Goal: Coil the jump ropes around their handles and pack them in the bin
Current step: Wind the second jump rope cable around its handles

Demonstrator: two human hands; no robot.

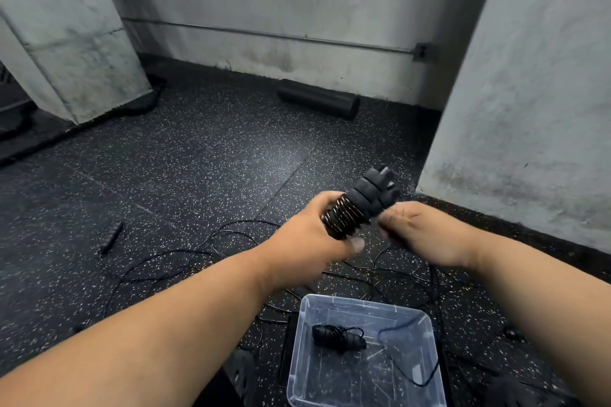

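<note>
So the left hand [307,235] grips the handles [360,201], long axis tilting up and away to the right. Right hand [420,231] sits just beside them, fingers curled, pinching rope I think. Bin [426,317] is below.

Right hand [420,235] motion-blurred — its fingers [385,225] indistinct, grip unreadable. Clear plastic bin [299,370] cut by bottom edge. Left hand [307,241] hides lower end of black foam handles [360,205].
</note>
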